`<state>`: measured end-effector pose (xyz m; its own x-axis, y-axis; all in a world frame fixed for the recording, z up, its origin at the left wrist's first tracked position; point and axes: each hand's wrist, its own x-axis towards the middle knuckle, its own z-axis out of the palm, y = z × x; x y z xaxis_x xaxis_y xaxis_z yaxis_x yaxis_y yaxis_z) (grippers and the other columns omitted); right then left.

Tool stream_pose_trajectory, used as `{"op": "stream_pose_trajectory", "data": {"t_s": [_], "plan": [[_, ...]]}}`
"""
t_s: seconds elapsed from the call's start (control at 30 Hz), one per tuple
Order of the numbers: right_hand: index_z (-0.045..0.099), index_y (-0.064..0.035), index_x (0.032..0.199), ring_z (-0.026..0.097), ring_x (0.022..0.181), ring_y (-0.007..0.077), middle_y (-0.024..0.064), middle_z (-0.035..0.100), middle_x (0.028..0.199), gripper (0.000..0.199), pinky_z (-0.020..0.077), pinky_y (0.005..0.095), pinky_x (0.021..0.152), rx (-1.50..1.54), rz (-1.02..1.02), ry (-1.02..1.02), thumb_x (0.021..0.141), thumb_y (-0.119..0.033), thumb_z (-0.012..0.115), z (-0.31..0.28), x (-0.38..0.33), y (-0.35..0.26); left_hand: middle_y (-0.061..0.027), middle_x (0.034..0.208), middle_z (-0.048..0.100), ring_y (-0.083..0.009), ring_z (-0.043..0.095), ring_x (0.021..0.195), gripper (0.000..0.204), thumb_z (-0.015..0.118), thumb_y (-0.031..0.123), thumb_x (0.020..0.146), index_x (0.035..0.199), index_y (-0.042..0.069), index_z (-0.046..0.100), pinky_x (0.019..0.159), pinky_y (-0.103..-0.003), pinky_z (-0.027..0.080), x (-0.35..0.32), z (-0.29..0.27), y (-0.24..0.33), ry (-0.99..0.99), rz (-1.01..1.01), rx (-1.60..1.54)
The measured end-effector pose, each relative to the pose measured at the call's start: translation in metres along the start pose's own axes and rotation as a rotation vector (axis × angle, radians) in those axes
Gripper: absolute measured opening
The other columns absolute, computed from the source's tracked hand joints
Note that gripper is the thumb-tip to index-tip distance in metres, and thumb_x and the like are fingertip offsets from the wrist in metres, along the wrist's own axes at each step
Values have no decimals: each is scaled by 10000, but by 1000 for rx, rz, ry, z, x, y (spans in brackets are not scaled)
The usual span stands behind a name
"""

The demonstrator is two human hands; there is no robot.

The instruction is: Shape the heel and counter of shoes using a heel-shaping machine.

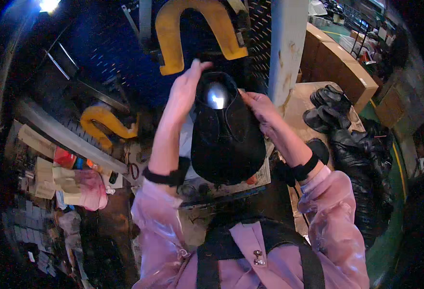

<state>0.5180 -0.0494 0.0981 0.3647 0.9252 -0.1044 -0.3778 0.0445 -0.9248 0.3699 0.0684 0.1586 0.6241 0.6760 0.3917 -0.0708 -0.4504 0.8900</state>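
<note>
Closest to me are my pink satin sleeves (332,207), with dark straps (313,265) over the shirt front and black bands (307,166) around both wrists. Beyond them, right in front of me, is the black shoe upper (228,161), its broad rounded end toward me and its collar opening away from me. A polished metal dome (215,96) shows inside that opening.

My right grip (265,110) is pinched on the collar's right edge, thumb and fingers close together. My left grip (185,89) is beside the collar's left edge, fingers stretched forward past it; I cannot tell whether it pinches the material.

Over to my right, a heap of black pieces (366,168) hangs down beside a pale brown table (298,103), with more black uppers (328,108) on top. Lower on my left lies a pink cloth (94,190) near a red item (65,157).

Past the upper stands a large yellow curved frame (171,38), with a smaller yellow curved frame (94,125) to its left. Right of the large one rises a worn grey post (289,48), and behind the table are brown cardboard panels (342,67).
</note>
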Motion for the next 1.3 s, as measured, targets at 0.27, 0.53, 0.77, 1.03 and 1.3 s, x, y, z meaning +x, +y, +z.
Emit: {"op": "stream_pose_trajectory", "data": {"t_s": [0.27,0.53,0.77,1.03,1.3], "plan": [[547,-55,1147,611,955,181,64,616,1096,346,498,337,839,438,193,-173,895,-292,566,-31,-74,37,-80,1131,606,-161,533,1059,667,197,538,954,1128,55,624,963,-284,364,3,2,23,-297,-137,-49],[464,-71,1259,483,1183,239,73,518,1278,485,368,426,1000,745,60,80,884,-364,559,4,-143,117,-146,1100,615,-208,541,1054,677,206,539,954,1125,20,608,958,-303,358,-3,-1,18,-292,78,164],[439,-70,1290,468,1190,243,83,486,1306,488,349,422,1013,766,55,269,932,-401,451,34,-102,141,-170,1145,576,-296,516,1125,600,244,487,958,1143,24,577,967,-333,366,-23,-2,11,-219,379,328],[379,-49,1346,562,965,270,151,597,1057,444,429,387,852,-398,-355,584,909,-114,414,-24,29,243,-170,1181,551,-348,456,1194,679,186,529,943,1126,2,572,1032,-418,305,-37,5,-7,-181,767,400],[410,-34,1307,553,960,267,142,595,1047,444,420,389,851,-445,-576,664,874,-126,444,-43,102,235,-178,1139,556,-379,474,1159,741,177,593,910,1066,-6,585,1030,-492,284,-46,10,-17,-146,836,409]]}}
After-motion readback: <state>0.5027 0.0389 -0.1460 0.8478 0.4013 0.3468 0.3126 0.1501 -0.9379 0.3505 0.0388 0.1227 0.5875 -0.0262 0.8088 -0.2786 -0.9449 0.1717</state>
